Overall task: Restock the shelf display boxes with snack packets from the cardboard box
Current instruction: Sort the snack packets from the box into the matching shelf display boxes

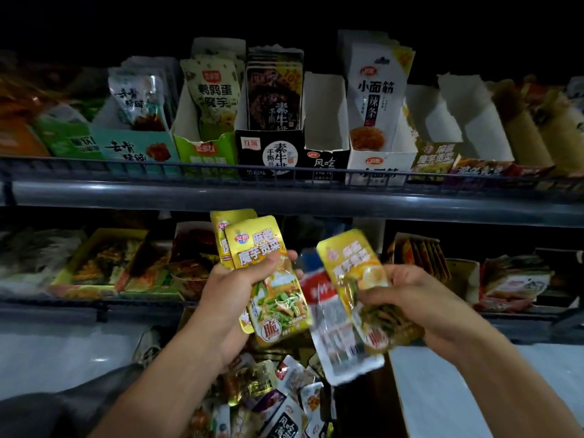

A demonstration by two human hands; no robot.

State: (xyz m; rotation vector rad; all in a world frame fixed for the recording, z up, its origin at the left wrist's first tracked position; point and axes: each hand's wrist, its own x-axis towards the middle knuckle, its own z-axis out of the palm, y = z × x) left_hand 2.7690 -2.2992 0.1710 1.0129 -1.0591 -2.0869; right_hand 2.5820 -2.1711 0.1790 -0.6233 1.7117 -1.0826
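The left hand has its fingers curled round a small stack of gold snack packets held upright, while the right hand pinches another gold packet together with a clear-and-red packet, both blurred and tilted. Just below the hands, the cardboard box lies open and heaped with loose mixed packets. Above them runs the upper shelf rail, behind which stand the display boxes: the black-fronted box holds no visible packets, beside the white spicy-strip box.
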